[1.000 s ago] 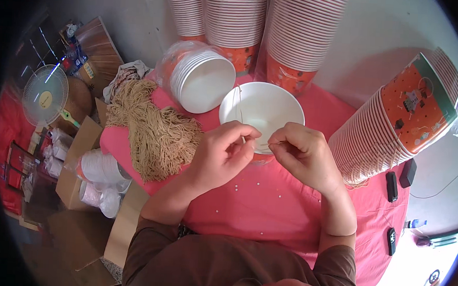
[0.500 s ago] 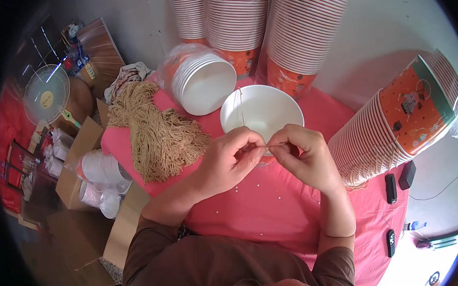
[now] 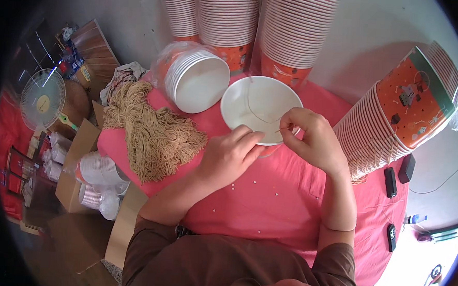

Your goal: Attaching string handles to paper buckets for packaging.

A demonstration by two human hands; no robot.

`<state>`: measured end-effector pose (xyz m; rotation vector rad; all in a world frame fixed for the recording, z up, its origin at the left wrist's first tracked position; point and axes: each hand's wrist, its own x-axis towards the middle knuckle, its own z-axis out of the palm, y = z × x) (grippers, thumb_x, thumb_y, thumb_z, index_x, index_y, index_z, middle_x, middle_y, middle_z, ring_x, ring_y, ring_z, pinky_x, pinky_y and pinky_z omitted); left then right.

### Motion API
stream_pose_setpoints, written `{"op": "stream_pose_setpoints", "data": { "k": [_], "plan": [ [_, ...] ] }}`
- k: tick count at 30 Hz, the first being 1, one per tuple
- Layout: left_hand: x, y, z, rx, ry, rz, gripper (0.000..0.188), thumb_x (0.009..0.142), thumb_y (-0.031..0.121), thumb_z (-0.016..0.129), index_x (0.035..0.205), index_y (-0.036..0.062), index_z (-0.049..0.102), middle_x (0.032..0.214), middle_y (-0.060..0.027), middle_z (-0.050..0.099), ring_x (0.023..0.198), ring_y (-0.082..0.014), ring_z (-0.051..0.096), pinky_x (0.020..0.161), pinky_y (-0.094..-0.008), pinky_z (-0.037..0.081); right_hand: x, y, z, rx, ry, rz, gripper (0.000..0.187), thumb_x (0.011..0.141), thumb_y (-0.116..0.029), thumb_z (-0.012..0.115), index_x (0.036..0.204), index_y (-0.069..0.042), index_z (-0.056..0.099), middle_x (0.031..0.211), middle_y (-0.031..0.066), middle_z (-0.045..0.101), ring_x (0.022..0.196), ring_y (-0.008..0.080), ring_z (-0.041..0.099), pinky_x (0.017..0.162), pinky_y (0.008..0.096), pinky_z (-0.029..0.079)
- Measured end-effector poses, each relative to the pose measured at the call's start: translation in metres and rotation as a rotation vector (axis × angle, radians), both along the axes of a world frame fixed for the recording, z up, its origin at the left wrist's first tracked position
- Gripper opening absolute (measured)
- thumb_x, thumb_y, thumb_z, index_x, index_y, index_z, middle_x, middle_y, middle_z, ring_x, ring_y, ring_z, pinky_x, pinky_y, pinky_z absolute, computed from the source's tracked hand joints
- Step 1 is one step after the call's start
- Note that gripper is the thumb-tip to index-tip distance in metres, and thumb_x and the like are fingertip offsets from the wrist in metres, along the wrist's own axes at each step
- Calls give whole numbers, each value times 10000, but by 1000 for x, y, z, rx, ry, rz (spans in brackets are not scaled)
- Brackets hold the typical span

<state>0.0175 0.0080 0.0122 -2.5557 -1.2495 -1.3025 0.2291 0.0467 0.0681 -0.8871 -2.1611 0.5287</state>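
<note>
A white-lined paper bucket (image 3: 262,95) with an orange outside stands upright on the table in front of me. A thin tan cord (image 3: 256,115) hangs from its far rim and curves across the opening to my right hand (image 3: 312,139). That hand pinches the cord between thumb and fingertips, just over the right near side of the rim. My left hand (image 3: 228,156) is at the near left rim, its fingers curled together; whatever lies between them is hidden. To its left, a thick bundle of tan cords (image 3: 162,139) lies spread on the table.
Tall stacks of paper buckets (image 3: 227,18) stand at the back, beside a short bagged stack (image 3: 201,84) on its side. A leaning stack (image 3: 374,130) with cords draped over it is at right. Small white bits (image 3: 254,182) dot the pink tablecloth (image 3: 282,218). Cardboard boxes (image 3: 83,156) stand left.
My hands, which met over the bucket's near rim, have come apart. The right has moved up and right with the cord, which now bends toward it. The view has shifted slightly.
</note>
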Motion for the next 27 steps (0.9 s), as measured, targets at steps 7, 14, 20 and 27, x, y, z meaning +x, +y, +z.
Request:
{"op": "stream_pose_setpoints", "data": {
  "k": [7, 14, 20, 27],
  "plan": [
    [-9, 9, -1, 163, 18, -91, 223, 770, 50, 753, 981, 64, 682, 939, -34, 614, 720, -208, 660, 590, -347, 536, 3, -13, 9, 31, -134, -9, 87, 792, -10, 667, 867, -6, 622, 770, 124, 640, 693, 274, 662, 633, 365, 523],
    [-11, 13, 6, 421, 42, -116, 292, 714, 14, 732, 1001, 8, 678, 979, -73, 603, 753, -226, 638, 623, -339, 546, -1, -27, 13, 269, -173, -35, 90, 787, -10, 678, 838, -34, 609, 737, 107, 601, 648, 296, 614, 575, 396, 474],
    [-11, 12, 7, 467, 64, -129, 270, 734, 32, 708, 1000, -3, 680, 1009, -82, 602, 764, -235, 635, 628, -336, 549, -4, -29, 12, 278, -203, -25, 107, 780, -24, 684, 830, -46, 593, 734, 99, 586, 683, 306, 609, 587, 417, 477],
    [-13, 9, 6, 486, 86, -136, 283, 740, 40, 704, 1019, -2, 676, 1080, -82, 599, 788, -231, 636, 646, -342, 554, -6, -30, 12, 293, -233, -5, 123, 789, -59, 703, 825, -51, 586, 771, 92, 590, 753, 307, 611, 614, 422, 487]
  ]
}}
